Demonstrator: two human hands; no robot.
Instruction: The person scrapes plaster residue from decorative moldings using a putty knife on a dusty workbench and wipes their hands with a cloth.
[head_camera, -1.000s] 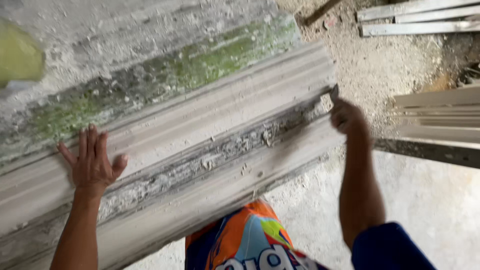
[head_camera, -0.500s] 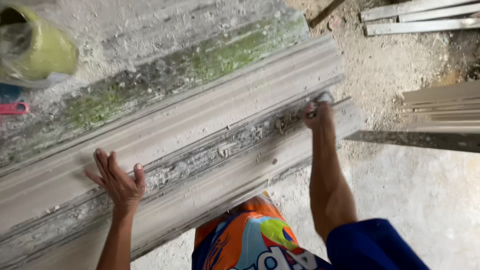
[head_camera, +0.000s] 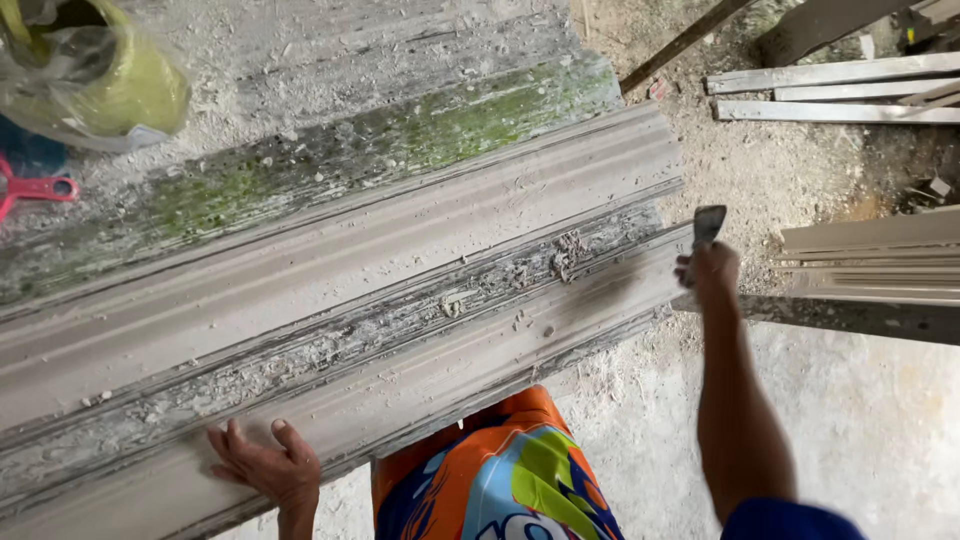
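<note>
- Your right hand (head_camera: 708, 272) is clenched around a small flat-bladed scraper (head_camera: 709, 222), whose dark blade points up and away from you above the knuckles.
- The scraper sits just past the right end of the long moulded plank (head_camera: 400, 290); blade and plank are close but apart, with the hand held over the dusty floor (head_camera: 880, 430) rather than over the wood.
- The moulded plank runs diagonally from the lower left to the upper right, with its right end nearest that hand. Down its middle runs a groove (head_camera: 330, 345) full of flaking, crusted residue; a dark smudge marks the wood near the right end.
- Your left hand (head_camera: 262, 465) lies released and flat, fingers spread, on the near edge of the plank at the lower left, well apart from the scraper.
- Beyond the moulded plank lies a second weathered board (head_camera: 330, 170) streaked green, touching or just beside it along its far side.
- At the upper left stand a yellow-green container in a clear plastic bag (head_camera: 105, 75) and, just below it, a red tool handle (head_camera: 35, 190).
- At the right, pale moulded strips (head_camera: 870, 260) are stacked near your right hand; more slats (head_camera: 830, 90) lie on the ground at the upper right.
- Your brightly patterned orange and blue shorts (head_camera: 500, 480) show beneath the plank's near edge.
</note>
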